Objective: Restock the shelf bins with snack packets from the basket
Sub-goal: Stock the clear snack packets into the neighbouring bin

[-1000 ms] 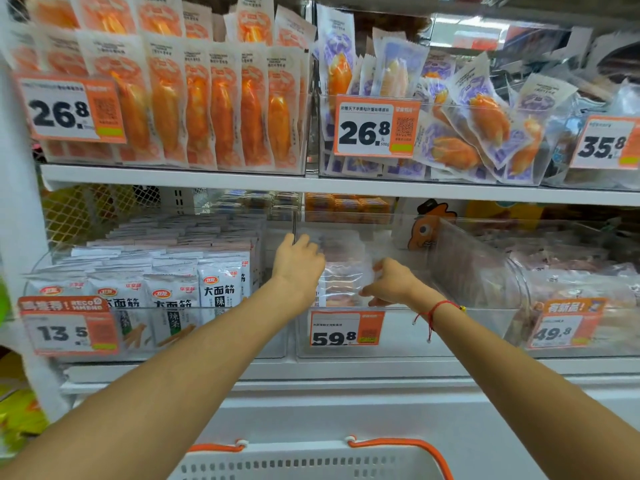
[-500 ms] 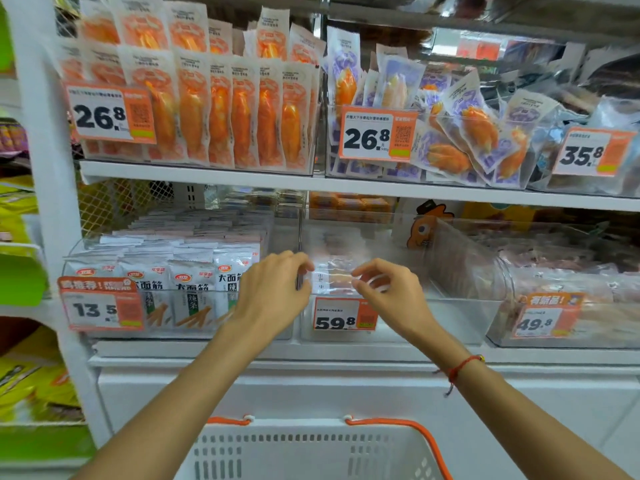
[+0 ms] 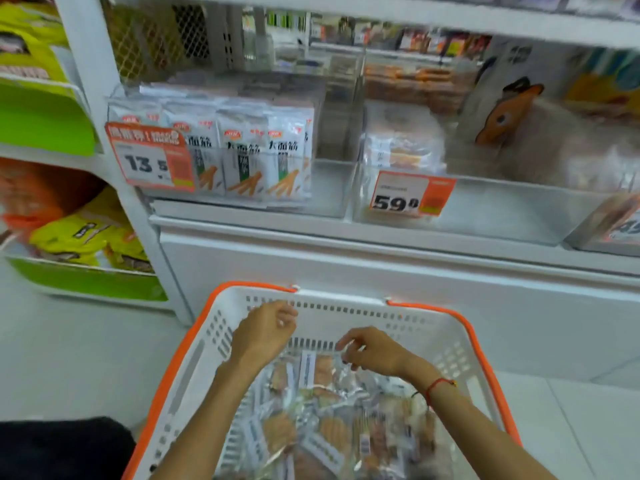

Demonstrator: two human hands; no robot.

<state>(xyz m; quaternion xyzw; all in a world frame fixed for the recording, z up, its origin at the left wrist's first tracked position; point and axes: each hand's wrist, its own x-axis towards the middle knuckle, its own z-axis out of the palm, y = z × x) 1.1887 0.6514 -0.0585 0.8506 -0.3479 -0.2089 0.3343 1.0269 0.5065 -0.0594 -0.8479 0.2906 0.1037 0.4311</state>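
A white basket [image 3: 207, 344] with an orange rim stands on the floor below the shelf, holding several clear snack packets [image 3: 311, 410]. My left hand [image 3: 265, 332] hovers over the basket's far left part, fingers loosely curled, holding nothing. My right hand [image 3: 372, 349] hangs just above the packets, fingers loosely curled, empty. On the shelf above, a clear bin [image 3: 502, 216] with a 59.8 price tag [image 3: 412, 194] holds a small stack of the same packets [image 3: 401, 147] at its left.
A clear bin [image 3: 332, 188] to the left holds several white noodle-snack packets behind a 13.5 tag. Another bin [image 3: 609, 220] shows at the right edge. Green racks [image 3: 52, 126] with yellow bags stand at far left. White shelf base [image 3: 381, 271] rises behind the basket.
Both hands left the 59.8 bin and came down to the basket. The view tilted downward, so the upper shelf has dropped out of sight.
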